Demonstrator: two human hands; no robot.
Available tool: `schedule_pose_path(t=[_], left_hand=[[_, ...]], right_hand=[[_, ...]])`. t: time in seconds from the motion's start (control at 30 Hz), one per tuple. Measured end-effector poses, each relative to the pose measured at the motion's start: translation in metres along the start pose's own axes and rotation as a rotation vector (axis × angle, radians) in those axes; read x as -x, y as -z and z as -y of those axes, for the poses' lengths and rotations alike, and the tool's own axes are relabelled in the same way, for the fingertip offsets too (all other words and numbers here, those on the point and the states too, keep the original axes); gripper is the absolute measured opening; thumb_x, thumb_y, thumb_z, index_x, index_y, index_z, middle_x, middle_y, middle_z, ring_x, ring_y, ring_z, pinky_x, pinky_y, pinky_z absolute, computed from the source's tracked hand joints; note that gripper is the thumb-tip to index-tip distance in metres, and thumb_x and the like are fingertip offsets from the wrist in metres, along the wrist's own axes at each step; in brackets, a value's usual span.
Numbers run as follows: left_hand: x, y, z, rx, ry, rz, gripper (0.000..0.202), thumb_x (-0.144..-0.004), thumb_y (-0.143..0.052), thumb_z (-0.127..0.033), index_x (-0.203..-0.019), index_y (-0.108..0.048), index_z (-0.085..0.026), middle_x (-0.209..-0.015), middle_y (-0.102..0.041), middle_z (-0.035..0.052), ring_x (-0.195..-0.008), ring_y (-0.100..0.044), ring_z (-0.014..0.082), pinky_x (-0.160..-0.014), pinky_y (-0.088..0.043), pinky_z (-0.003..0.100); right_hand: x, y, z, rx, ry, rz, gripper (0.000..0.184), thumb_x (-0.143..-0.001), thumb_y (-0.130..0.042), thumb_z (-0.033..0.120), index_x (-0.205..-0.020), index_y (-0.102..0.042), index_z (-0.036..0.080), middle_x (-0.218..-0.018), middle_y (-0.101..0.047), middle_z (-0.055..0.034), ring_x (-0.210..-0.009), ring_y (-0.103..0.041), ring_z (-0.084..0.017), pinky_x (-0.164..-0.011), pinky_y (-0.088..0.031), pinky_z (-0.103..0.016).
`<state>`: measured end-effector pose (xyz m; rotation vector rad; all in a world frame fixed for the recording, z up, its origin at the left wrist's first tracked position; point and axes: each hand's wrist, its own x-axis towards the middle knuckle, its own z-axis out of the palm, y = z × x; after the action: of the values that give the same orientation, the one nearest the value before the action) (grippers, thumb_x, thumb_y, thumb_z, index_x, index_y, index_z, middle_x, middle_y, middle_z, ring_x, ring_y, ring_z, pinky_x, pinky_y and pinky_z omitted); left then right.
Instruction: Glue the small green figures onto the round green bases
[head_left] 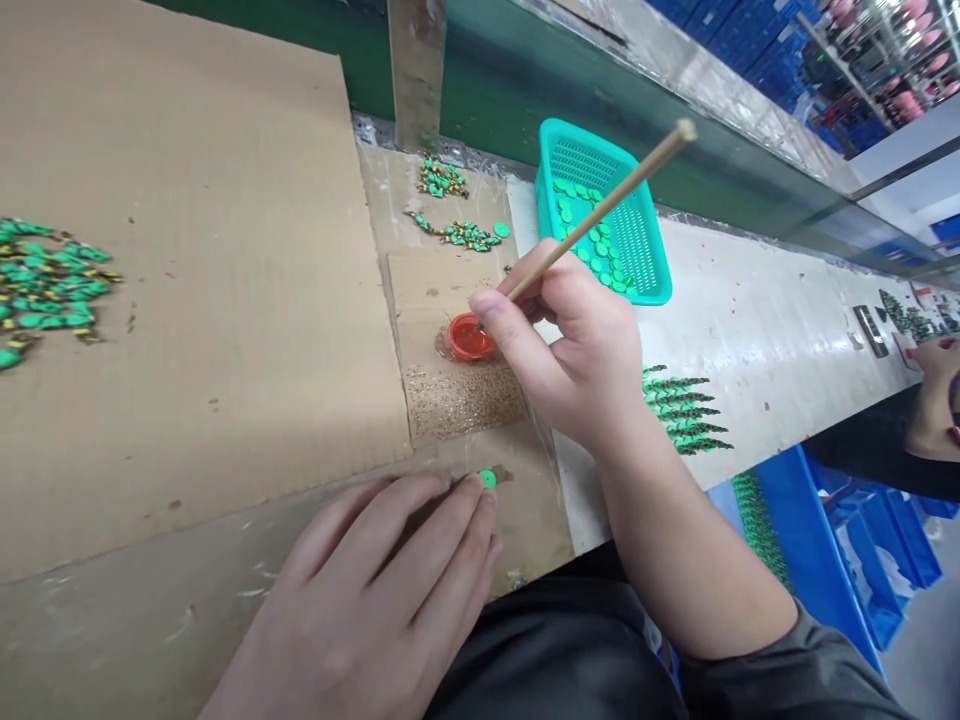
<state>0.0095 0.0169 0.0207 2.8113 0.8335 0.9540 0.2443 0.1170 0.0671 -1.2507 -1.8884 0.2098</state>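
My right hand (574, 350) pinches a thin wooden stick (607, 205), slanted up to the right. Its lower tip reaches into a small red cup (471, 338), which contains reddish liquid. Closer to me, my left hand (397, 580) rests low over the cardboard, fingers bent and close together. Its fingertips press on a small round green disc (487, 480); part of the disc is covered by them. Drips and specks dot the cardboard patch (465, 400) beside the cup.
A teal basket (660, 255) with green discs stands behind my right hand. Green-and-black pieces lie in a left pile (49, 285), a back pile (469, 236) and rows (690, 415) at right. Blue bins (810, 570) sit below the edge. Another person's hand (937, 360) is far right.
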Motion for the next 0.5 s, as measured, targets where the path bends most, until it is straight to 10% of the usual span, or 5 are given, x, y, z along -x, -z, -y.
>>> schedule_pose_path(t=[0.3,0.5], left_hand=[[0.009,0.007,-0.025,-0.028,0.116,0.055,0.036,-0.12,-0.059,-0.023,-0.15,-0.077,-0.013,-0.142,-0.086,0.0112,-0.128,-0.075,0.0368,-0.107,-0.052,0.058],[0.026,0.001,-0.027,-0.022,0.155,0.05,0.047,-0.119,-0.064,-0.028,-0.164,-0.07,-0.018,-0.151,-0.084,0.0091,-0.138,-0.077,0.0373,-0.119,-0.057,0.059]], right_hand=[[0.076,0.042,0.062,-0.326,-0.359,-0.052,0.021,-0.127,-0.063,0.033,-0.118,-0.082,0.028,-0.111,-0.085,-0.0032,-0.09,-0.085,-0.017,-0.083,-0.074,-0.034],[0.124,0.032,0.065,-0.25,-0.418,0.02,0.004,-0.117,-0.077,0.024,-0.114,-0.076,0.027,-0.1,-0.084,-0.0025,-0.084,-0.084,-0.017,-0.074,-0.071,-0.031]])
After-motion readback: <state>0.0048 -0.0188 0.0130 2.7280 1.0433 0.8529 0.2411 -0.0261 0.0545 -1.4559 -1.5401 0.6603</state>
